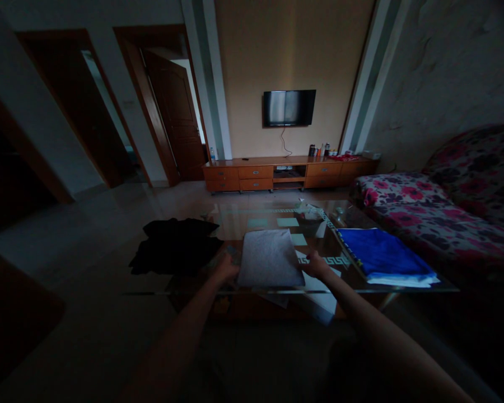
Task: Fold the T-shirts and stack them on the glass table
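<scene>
Grey folded cloth (271, 258) lies flat near the front edge of the glass table (231, 217), roughly mid-width, between both hands. Left hand (227, 268) at its left edge, right hand (316, 264) at its right edge, thumb side inward. Too dim to tell whether either is gripping the fabric or just resting by it. Black cloth (176, 246) in a heap left of the left hand, at the table's left end. Blue folded cloth (384, 254) with a white lower layer, right of the right hand. White sheets (319, 299) show below the glass. Farther out: floral sofa (403, 190) on the right, low wooden cabinet (256, 172) ahead, wall-mounted TV (289, 108) above it.
</scene>
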The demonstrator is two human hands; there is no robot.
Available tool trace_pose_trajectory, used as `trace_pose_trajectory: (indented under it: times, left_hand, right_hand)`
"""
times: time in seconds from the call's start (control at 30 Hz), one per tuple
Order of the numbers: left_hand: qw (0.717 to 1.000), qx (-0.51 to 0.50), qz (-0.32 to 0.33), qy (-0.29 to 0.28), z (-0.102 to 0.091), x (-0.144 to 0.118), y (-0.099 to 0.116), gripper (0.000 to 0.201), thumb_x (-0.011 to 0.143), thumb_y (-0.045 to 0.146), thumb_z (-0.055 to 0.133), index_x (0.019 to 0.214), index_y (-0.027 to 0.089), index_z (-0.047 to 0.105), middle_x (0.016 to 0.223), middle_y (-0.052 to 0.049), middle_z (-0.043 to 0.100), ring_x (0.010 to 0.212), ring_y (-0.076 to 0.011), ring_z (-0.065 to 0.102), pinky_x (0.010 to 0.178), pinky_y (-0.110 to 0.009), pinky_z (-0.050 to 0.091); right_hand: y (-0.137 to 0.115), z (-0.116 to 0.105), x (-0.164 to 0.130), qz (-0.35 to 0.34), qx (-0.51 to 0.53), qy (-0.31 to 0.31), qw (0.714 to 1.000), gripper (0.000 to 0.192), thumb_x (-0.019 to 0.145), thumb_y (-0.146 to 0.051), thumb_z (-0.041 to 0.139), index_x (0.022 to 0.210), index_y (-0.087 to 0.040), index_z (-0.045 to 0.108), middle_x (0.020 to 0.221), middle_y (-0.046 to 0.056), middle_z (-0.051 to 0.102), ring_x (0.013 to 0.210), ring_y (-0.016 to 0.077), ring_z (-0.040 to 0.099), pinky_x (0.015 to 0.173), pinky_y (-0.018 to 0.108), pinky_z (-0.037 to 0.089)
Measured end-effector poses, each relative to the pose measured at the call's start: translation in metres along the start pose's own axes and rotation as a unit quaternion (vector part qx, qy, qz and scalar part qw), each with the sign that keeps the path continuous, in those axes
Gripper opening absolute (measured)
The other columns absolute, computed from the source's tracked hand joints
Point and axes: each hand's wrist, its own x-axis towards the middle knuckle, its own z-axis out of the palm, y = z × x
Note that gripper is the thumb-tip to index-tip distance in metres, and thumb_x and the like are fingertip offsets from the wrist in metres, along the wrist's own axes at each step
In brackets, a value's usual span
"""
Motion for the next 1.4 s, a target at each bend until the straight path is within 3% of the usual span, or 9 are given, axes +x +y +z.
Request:
trace_pose_trajectory:
  times: [0.07, 0.13, 0.3, 0.4, 0.8, 1.0, 1.1, 1.23, 1.4]
  left_hand:
    - [0.980, 0.106, 0.135, 0.101, 0.010, -0.003, 0.010, 0.018, 0.083, 0.017, 0.066, 0.100, 0.018, 0.064, 0.105, -0.008, 0.068, 0.103, -0.0228, 0.066, 0.087, -0.032, 0.052]
    - [0.929, 0.221, 0.258, 0.144, 0.026, -0.006, 0.018, 0.022, 0.091, 0.018, 0.054, 0.111, 0.016, 0.064, 0.122, -0.013, 0.064, 0.117, -0.0237, 0.061, 0.102, -0.036, 0.048]
    - [0.853, 0.364, 0.361, 0.099, 0.063, -0.005, 0.010, 0.053, 0.098, 0.037, 0.049, 0.145, 0.011, 0.050, 0.156, -0.018, 0.044, 0.148, -0.0317, 0.036, 0.121, -0.048, 0.029]
    - [0.842, 0.384, 0.369, 0.089, 0.068, 0.000, -0.006, 0.065, 0.100, 0.046, 0.044, 0.154, 0.009, 0.041, 0.163, -0.017, 0.035, 0.154, -0.0308, 0.025, 0.125, -0.047, 0.023]
    - [0.841, 0.394, 0.362, 0.081, 0.070, 0.000, -0.017, 0.071, 0.102, 0.056, 0.037, 0.158, 0.013, 0.034, 0.166, -0.015, 0.028, 0.156, -0.0296, 0.019, 0.126, -0.047, 0.019]
    - [0.818, 0.411, 0.396, 0.065, 0.056, -0.004, -0.015, 0.063, 0.101, 0.054, 0.041, 0.155, 0.019, 0.043, 0.165, -0.010, 0.034, 0.154, -0.0271, 0.024, 0.126, -0.046, 0.018]
    - [0.810, 0.426, 0.380, 0.134, 0.040, 0.002, -0.004, 0.049, 0.100, 0.035, 0.047, 0.148, 0.025, 0.052, 0.158, -0.009, 0.045, 0.151, -0.0285, 0.031, 0.126, -0.052, 0.013]
    - [0.841, 0.397, 0.273, 0.248, 0.040, 0.005, 0.009, 0.051, 0.098, 0.016, 0.037, 0.147, 0.016, 0.051, 0.151, -0.017, 0.051, 0.146, -0.0318, 0.038, 0.123, -0.054, 0.020]
    - [0.875, 0.369, 0.276, 0.152, 0.073, -0.001, 0.000, 0.058, 0.100, 0.043, 0.041, 0.150, 0.013, 0.046, 0.157, -0.017, 0.044, 0.148, -0.0323, 0.035, 0.122, -0.048, 0.026]
  right_hand:
    - [-0.012, 0.007, -0.006, -0.097, -0.074, 0.141, 0.983, 0.030, 0.093, -0.035, 0.060, 0.118, -0.019, 0.057, 0.112, 0.014, 0.065, 0.101, 0.0237, 0.065, 0.084, 0.031, 0.048]
    - [-0.026, 0.024, -0.012, -0.197, -0.164, 0.197, 0.946, 0.032, 0.098, -0.030, 0.049, 0.126, -0.018, 0.057, 0.129, 0.017, 0.060, 0.119, 0.0263, 0.058, 0.100, 0.034, 0.043]
    - [-0.037, 0.072, -0.014, -0.323, -0.286, 0.100, 0.896, 0.055, 0.100, -0.042, 0.046, 0.150, -0.018, 0.048, 0.162, 0.014, 0.036, 0.149, 0.0300, 0.031, 0.122, 0.043, 0.021]
    - [-0.025, 0.084, -0.008, -0.306, -0.302, 0.079, 0.899, 0.063, 0.103, -0.053, 0.037, 0.158, -0.022, 0.039, 0.169, 0.011, 0.022, 0.156, 0.0317, 0.014, 0.125, 0.048, 0.010]
    - [-0.013, 0.081, -0.004, -0.265, -0.297, 0.068, 0.915, 0.080, 0.098, -0.071, 0.030, 0.163, -0.024, 0.028, 0.171, 0.012, 0.004, 0.158, 0.0304, 0.000, 0.124, 0.047, 0.005]
    - [-0.019, 0.096, -0.019, -0.197, -0.300, 0.087, 0.929, 0.085, 0.098, -0.070, 0.027, 0.163, -0.016, 0.024, 0.170, 0.018, 0.009, 0.157, 0.0344, 0.004, 0.122, 0.050, 0.006]
    - [-0.034, 0.104, -0.038, -0.144, -0.303, 0.108, 0.936, 0.090, 0.097, -0.070, 0.027, 0.159, -0.005, 0.033, 0.164, 0.028, 0.025, 0.152, 0.0422, 0.021, 0.118, 0.056, 0.016]
    - [-0.046, 0.094, -0.044, -0.176, -0.295, 0.122, 0.931, 0.071, 0.100, -0.064, 0.027, 0.139, -0.013, 0.059, 0.144, 0.025, 0.054, 0.133, 0.0399, 0.046, 0.108, 0.055, 0.031]
    - [-0.021, 0.069, -0.016, -0.206, -0.313, 0.132, 0.918, 0.064, 0.102, -0.057, 0.033, 0.157, -0.026, 0.038, 0.167, 0.012, 0.026, 0.151, 0.0380, 0.019, 0.117, 0.056, 0.017]
